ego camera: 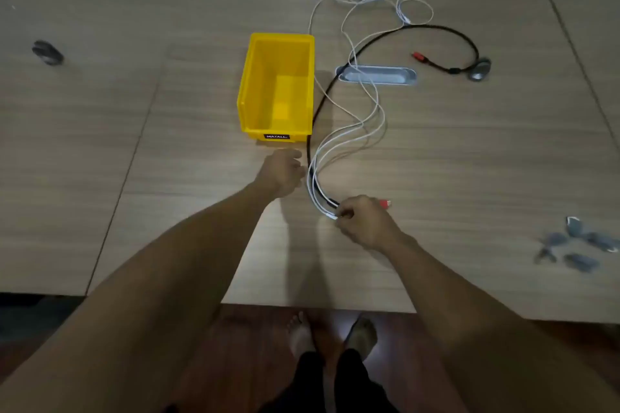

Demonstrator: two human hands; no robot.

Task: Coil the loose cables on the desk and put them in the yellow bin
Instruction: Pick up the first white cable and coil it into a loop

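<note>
Cables: several white cables [365, 104] and one black cable [322, 100] lie loose across the tabletop [167, 178], running from a tangle at the far edge down past the right side of the yellow bin [278, 87], which stands empty and upright. My right hand [362, 223] is curled round the gathered near ends of the white and black leads, with a red plug [384, 203] showing just beyond the knuckles. My left hand [283, 171] sits just left of the same bundle, fingers loosely bent; I cannot tell whether it touches the strands. I judge this to be the gathering step, before any loop is formed: nothing is coiled, nothing is binned. The next move calls for drawing the lengths toward me and winding them over one hand while the far tangle feeds freely past the metal cable port [375, 74]. The black lead's other red plug [421, 57] lies well apart, near a grey mouse [479, 69]. Wood-grain panels, dim light; another mouse [47, 52] far left, grey clips [577, 245] at right, dark floor below.
</note>
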